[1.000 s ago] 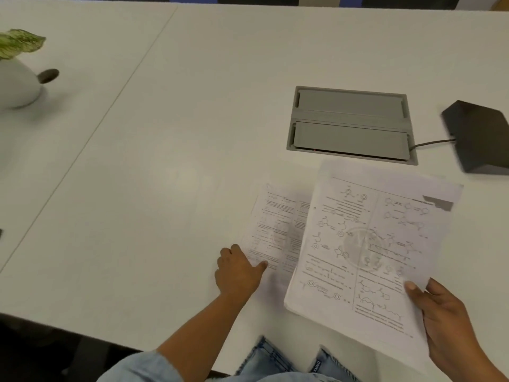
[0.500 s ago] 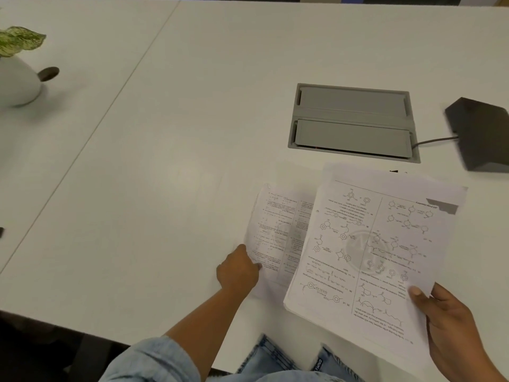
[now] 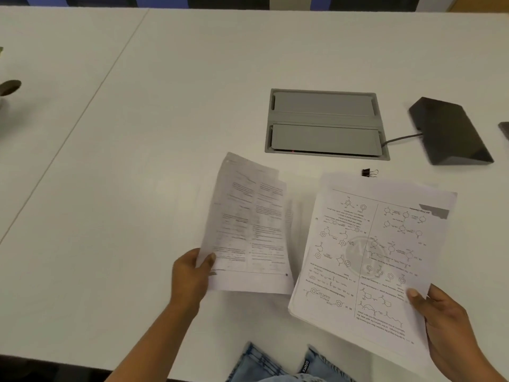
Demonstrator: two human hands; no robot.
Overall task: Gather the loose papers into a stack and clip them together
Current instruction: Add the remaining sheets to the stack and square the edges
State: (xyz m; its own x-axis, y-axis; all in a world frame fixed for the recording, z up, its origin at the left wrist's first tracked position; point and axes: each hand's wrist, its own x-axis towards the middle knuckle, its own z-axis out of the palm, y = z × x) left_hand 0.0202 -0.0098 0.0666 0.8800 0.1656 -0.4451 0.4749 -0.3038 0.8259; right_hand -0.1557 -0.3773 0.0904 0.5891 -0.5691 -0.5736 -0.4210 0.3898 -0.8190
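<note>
My left hand grips the lower left corner of a few printed sheets and holds them lifted off the white table. My right hand holds a thicker stack of papers with chemistry diagrams by its lower right corner. The two bundles are side by side, with a small gap between them. A small black binder clip lies on the table just beyond the right stack's far edge.
A grey recessed cable box sits in the table beyond the papers. A dark wedge-shaped device with a cable stands at the right. A dark round object shows at the left edge. My jeans show at the near edge.
My left hand has picked the left sheets up from the table, where they lay flat under the right stack's edge. The right stack has shifted right, and the binder clip has come into view.
</note>
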